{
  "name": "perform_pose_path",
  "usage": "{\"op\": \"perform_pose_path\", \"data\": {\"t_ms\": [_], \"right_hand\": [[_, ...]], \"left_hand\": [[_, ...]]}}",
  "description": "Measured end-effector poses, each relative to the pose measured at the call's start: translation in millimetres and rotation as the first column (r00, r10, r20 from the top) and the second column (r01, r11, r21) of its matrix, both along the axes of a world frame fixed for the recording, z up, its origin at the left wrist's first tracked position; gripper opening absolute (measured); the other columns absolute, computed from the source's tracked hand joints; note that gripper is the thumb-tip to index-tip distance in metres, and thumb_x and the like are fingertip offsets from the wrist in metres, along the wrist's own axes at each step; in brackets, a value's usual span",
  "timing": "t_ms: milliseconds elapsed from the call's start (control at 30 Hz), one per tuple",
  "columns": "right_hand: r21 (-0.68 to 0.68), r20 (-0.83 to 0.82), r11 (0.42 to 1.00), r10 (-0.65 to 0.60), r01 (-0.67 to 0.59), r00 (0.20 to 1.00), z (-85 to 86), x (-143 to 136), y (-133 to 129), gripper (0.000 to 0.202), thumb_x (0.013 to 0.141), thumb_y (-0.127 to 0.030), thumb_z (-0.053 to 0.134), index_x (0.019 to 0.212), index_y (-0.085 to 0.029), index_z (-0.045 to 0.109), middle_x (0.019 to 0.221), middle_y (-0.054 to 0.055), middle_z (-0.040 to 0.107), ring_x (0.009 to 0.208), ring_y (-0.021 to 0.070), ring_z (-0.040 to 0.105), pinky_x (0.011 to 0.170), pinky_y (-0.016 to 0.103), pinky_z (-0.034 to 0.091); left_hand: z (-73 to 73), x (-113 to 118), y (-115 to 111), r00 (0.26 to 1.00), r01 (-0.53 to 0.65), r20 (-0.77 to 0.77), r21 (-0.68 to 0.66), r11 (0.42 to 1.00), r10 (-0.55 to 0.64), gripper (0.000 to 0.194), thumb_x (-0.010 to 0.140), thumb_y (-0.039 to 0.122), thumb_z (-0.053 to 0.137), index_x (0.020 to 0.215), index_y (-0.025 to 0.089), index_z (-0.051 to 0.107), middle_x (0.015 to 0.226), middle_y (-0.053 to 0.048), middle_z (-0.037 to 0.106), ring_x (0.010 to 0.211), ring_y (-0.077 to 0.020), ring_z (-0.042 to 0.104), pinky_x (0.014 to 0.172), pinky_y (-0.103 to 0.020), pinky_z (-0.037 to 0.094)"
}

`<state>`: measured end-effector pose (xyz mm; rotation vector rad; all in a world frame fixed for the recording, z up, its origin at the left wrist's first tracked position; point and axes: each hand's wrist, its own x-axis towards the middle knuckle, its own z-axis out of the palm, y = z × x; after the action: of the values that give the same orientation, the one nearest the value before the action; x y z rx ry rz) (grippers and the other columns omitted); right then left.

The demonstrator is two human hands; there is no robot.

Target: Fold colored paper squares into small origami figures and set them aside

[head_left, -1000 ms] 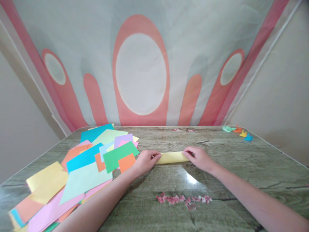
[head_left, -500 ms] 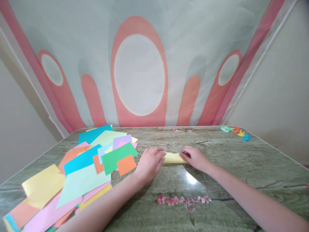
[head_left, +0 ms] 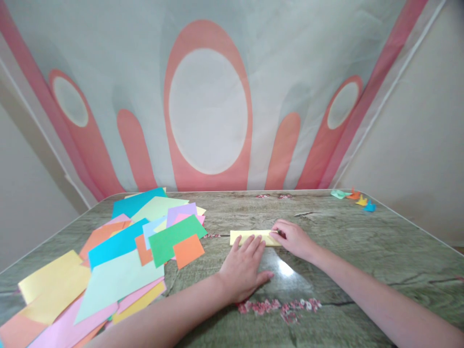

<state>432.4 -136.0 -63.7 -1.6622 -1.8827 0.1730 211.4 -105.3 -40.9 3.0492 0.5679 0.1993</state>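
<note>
A narrow folded strip of yellow paper [head_left: 237, 236] lies crosswise on the wood-patterned table [head_left: 311, 290], near its middle. Over the strip's left and centre part rests my left hand [head_left: 244, 268], palm down, its fingers spread with the tips on the paper and the thumb out to the right on the tabletop. At the strip's right end, my right hand [head_left: 292, 238] pinches the paper between thumb and fingers.
A loose heap of coloured paper sheets [head_left: 119, 285] covers the table's left side. Several small folded paper figures [head_left: 362, 200] stand at the back right corner. Behind the table hangs a grey and pink printed cloth [head_left: 210, 111].
My left hand has let go of the strip's left end and moved right and down, flattening onto the paper with fingers spread. My right hand stays at the right end.
</note>
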Motion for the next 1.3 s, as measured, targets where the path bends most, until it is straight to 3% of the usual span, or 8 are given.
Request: {"op": "perform_pose_path", "data": {"t_ms": [200, 367, 533, 800, 1300], "right_hand": [[-0.043, 0.001, 0.999, 0.026, -0.026, 1.000, 3.1, 2.9, 3.6, 0.013, 0.082, -0.028, 0.052, 0.086, -0.019, 0.062, 0.082, 0.003, 0.057, 0.063, 0.0124, 0.052, 0.062, 0.026, 0.042], [-0.055, 0.037, 0.995, 0.091, -0.089, 0.995, 9.5, 0.8, 14.5, 0.015, 0.082, -0.026, 0.053, 0.087, -0.020, 0.067, 0.086, 0.005, 0.059, 0.078, 0.0167, 0.056, 0.073, 0.030, 0.044], [-0.020, -0.039, 0.992, 0.126, -0.127, 0.991, 1.5, -4.8, 27.1, 0.016, 0.080, -0.021, 0.054, 0.090, -0.020, 0.066, 0.090, 0.006, 0.060, 0.089, 0.0186, 0.055, 0.082, 0.034, 0.042], [-0.038, -0.154, 0.991, 0.118, -0.125, 0.981, -3.5, -7.4, 24.6, 0.015, 0.082, -0.024, 0.053, 0.087, -0.019, 0.067, 0.088, 0.006, 0.059, 0.083, 0.0173, 0.056, 0.075, 0.031, 0.045], [-0.052, -0.155, 0.991, 0.117, -0.127, 0.981, -4.9, -6.6, 24.9, 0.013, 0.081, -0.023, 0.054, 0.085, -0.019, 0.066, 0.086, 0.005, 0.058, 0.081, 0.0167, 0.054, 0.075, 0.031, 0.043]], "left_hand": [[-3.6, -2.0, 0.5, 1.000, -0.014, 0.025, -0.030, 0.999, 0.014, 0.065, 0.088, 0.058, 0.019, 0.136, 0.015, 0.029, 0.141, -0.011, 0.031, 0.131, -0.0258, 0.024, 0.106, -0.045, 0.017], [-4.2, -2.1, 0.7, 0.999, -0.021, 0.026, -0.032, 0.999, 0.022, 0.065, 0.088, 0.057, 0.019, 0.137, 0.016, 0.028, 0.142, -0.011, 0.031, 0.132, -0.0265, 0.023, 0.107, -0.046, 0.015], [-4.2, -2.1, 0.5, 0.999, -0.031, 0.032, -0.033, 0.999, 0.032, 0.064, 0.088, 0.057, 0.019, 0.136, 0.016, 0.029, 0.141, -0.011, 0.032, 0.132, -0.0255, 0.021, 0.107, -0.045, 0.014], [-7.2, -1.0, 0.4, 0.998, -0.051, 0.035, -0.025, 0.998, 0.052, 0.064, 0.088, 0.056, 0.019, 0.137, 0.015, 0.028, 0.141, -0.011, 0.032, 0.132, -0.0248, 0.021, 0.108, -0.045, 0.011], [-7.2, -1.2, 1.8, 0.997, -0.056, 0.056, -0.061, 0.997, 0.059, 0.066, 0.088, 0.058, 0.019, 0.136, 0.015, 0.028, 0.143, -0.011, 0.029, 0.132, -0.0250, 0.021, 0.108, -0.044, 0.011]]}}
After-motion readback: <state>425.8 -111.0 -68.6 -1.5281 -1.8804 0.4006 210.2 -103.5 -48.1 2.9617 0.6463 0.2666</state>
